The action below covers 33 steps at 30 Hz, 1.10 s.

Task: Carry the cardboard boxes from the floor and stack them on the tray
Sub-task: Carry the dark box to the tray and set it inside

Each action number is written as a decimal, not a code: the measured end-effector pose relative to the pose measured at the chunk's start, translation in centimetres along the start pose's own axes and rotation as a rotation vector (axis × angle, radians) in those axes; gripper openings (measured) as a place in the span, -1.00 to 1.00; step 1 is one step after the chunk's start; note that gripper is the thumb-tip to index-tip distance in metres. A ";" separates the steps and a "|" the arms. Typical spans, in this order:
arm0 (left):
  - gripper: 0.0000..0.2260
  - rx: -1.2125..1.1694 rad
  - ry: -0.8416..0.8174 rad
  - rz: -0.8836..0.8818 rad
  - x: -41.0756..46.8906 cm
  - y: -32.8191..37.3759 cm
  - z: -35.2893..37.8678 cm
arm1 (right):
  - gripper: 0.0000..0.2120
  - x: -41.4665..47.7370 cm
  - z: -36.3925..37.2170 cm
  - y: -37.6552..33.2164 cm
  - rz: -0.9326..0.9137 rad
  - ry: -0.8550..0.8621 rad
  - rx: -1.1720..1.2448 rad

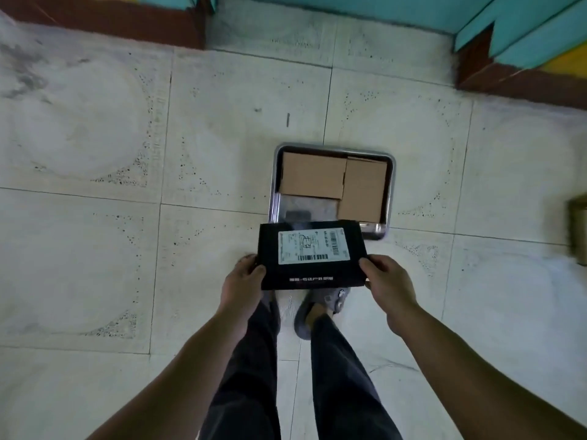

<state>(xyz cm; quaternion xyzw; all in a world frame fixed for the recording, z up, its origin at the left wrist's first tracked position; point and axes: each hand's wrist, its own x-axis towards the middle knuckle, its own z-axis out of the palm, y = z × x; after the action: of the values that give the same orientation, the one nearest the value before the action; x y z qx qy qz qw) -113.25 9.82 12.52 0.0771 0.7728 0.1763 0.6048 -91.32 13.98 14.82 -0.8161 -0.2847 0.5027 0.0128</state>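
Two brown boxes sit on the tray (309,206) already: one box (313,174) in the far-left corner, the other box (363,188) along the right edge, the pair touching or close to it. Third is in hand: a black box (313,276) with a white shipping label (313,247), held flat in the air over the tray's near edge, not yet set down. Left grip (244,277) pinches the box's near-left corner, thumb on top, fingers hidden beneath; right grip (386,277) does the same at the near-right corner. Tray rests on the tiled floor (95,217) just ahead of the person's feet (317,312). Near-left part of the tray is bare metal, but the black box looks wider than that gap — my guess is it goes on top of the brown pair. Blurred olive-brown shape (578,227) on the floor at the right edge of view — can't tell if it's another box, so what's left is unclear.
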 end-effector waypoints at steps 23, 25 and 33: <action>-0.69 0.279 0.053 0.222 30.2 -6.1 9.3 | -0.81 27.8 13.9 8.9 0.033 0.088 0.151; -0.68 0.311 0.066 0.249 30.5 -6.5 9.5 | -0.78 28.2 14.1 9.2 0.015 0.096 0.148; -0.63 0.316 0.121 0.236 30.6 -6.7 9.8 | -0.70 28.9 13.5 9.4 -0.002 0.106 0.137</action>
<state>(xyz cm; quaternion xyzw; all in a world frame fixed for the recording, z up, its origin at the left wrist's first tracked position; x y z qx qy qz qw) -111.01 15.50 -19.72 0.2503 0.8114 0.1271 0.5127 -88.60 16.31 -18.20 -0.8386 -0.2491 0.4771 0.0842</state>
